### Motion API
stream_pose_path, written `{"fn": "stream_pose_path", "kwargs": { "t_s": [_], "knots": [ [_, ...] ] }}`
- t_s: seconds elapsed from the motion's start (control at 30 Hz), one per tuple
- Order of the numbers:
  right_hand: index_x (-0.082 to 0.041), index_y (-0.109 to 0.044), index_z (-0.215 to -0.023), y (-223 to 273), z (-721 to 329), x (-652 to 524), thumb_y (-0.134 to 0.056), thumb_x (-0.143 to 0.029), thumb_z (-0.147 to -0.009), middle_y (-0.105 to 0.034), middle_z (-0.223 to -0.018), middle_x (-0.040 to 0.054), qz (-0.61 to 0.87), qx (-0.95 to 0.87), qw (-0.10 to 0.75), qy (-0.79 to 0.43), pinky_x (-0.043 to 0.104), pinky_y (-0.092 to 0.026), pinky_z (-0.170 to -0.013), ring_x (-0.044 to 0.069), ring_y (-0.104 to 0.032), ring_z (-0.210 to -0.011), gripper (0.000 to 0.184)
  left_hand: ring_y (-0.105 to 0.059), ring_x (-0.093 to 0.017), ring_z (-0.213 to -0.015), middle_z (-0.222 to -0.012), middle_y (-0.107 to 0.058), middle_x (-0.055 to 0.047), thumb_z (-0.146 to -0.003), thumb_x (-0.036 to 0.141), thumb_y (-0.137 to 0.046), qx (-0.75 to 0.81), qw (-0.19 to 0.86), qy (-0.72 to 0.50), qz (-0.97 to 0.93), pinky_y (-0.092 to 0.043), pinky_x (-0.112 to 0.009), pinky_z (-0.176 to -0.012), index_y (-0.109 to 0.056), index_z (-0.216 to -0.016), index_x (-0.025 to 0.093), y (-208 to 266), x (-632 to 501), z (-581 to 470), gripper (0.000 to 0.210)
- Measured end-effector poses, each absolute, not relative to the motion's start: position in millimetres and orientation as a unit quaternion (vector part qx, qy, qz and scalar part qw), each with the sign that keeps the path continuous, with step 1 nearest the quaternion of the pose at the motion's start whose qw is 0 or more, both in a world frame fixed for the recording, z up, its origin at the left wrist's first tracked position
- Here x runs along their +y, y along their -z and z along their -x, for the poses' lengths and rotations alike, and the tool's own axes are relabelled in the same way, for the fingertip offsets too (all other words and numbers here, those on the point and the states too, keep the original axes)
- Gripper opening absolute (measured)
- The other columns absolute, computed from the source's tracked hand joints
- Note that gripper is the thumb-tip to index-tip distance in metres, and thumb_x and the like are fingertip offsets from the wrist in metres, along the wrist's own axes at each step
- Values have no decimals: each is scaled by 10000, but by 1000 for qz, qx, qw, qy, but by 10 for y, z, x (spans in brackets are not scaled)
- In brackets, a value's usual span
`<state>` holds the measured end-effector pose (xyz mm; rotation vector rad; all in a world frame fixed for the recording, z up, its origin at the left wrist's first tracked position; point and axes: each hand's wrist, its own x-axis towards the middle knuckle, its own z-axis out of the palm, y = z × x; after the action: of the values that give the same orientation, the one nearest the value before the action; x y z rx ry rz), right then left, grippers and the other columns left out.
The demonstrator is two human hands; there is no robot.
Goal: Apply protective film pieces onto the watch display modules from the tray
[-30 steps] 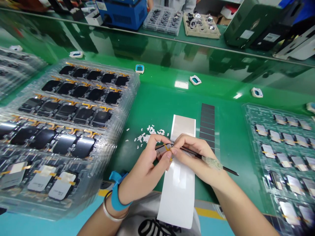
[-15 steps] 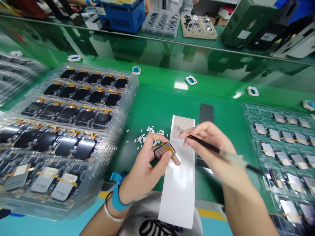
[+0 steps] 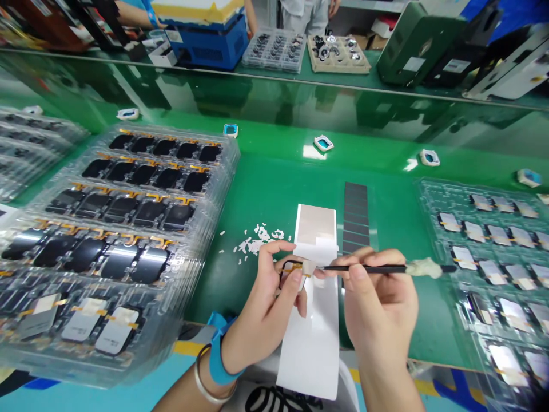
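My left hand [image 3: 266, 306] grips a small watch display module [image 3: 286, 266] by its edges, back side up, with an orange flex cable showing. Black tweezers [image 3: 388, 268], wrapped in something whitish near the rear end, lie level in my right hand [image 3: 381, 306]. At their tips a small pale sticker piece [image 3: 308, 266] sits at the module's right edge; whether it touches the module I cannot tell. Beneath both hands runs a long white backing sheet [image 3: 309, 349] with a beige upper part. Small white scraps [image 3: 256, 243] are scattered left of it.
Stacked clear trays [image 3: 141, 131] of black display modules stand on the left. Another clear tray [image 3: 433, 212] with silvery modules is at the right. A dark strip sheet [image 3: 355, 212] lies behind my right hand. White watch-case frames [image 3: 323, 143] line the back, below a shelf with a blue machine [image 3: 210, 48].
The tweezers have swung from the beige part of the sheet to the module, now level, with a pale piece at their tips. My left hand has shifted slightly, still holding the module.
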<state>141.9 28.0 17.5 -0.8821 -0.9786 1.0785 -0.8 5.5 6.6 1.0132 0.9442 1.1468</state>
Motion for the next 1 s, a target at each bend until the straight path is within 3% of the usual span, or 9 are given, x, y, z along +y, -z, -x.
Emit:
{"fn": "stream_pose_path", "kwargs": {
  "t_s": [0.17, 0.37, 0.6, 0.77, 1.0],
  "knots": [
    [-219, -566, -943, -117, -1336, 232, -659, -100, -888, -678, -838, -6, 411, -429, 675, -438, 323, -654, -781, 179, -754, -836, 161, -512, -76, -621, -724, -521, 45, -1070, 329, -384, 428, 598, -501, -456, -430, -216, -644, -429, -1141, 238, -37, 70, 11, 124],
    [-228, -543, -960, -112, -1271, 231, -600, -73, -913, -644, -836, -16, 392, -432, 686, -436, 302, -682, -687, 189, -765, -809, 172, -452, -96, -641, -778, -536, 20, -1044, 403, -431, 437, 628, -490, -417, -354, -196, -542, -374, -1135, 260, -20, 46, 25, 179],
    [-229, -551, -973, -93, -1260, 217, -578, -49, -915, -664, -837, -10, 383, -443, 686, -432, 311, -688, -700, 170, -757, -810, 191, -494, -100, -698, -795, -543, 24, -1034, 358, -476, 411, 641, -515, -394, -390, -200, -611, -367, -1147, 256, 0, 23, 41, 188],
    [-231, -556, -952, -125, -1230, 186, -586, -10, -891, -694, -837, -8, 387, -473, 673, -417, 305, -683, -732, 175, -758, -867, 230, -527, -116, -753, -879, -584, -9, -1023, 478, -449, 363, 651, -545, -383, -397, -207, -611, -433, -1103, 240, 24, 31, 42, 251],
    [-244, -555, -947, -125, -1235, 174, -610, -24, -884, -711, -839, -7, 412, -475, 660, -412, 285, -670, -711, 177, -763, -854, 235, -505, -99, -747, -799, -525, 20, -1063, 354, -404, 380, 653, -528, -387, -390, -193, -632, -425, -1060, 246, -50, 41, 29, 111]
  ]
}}
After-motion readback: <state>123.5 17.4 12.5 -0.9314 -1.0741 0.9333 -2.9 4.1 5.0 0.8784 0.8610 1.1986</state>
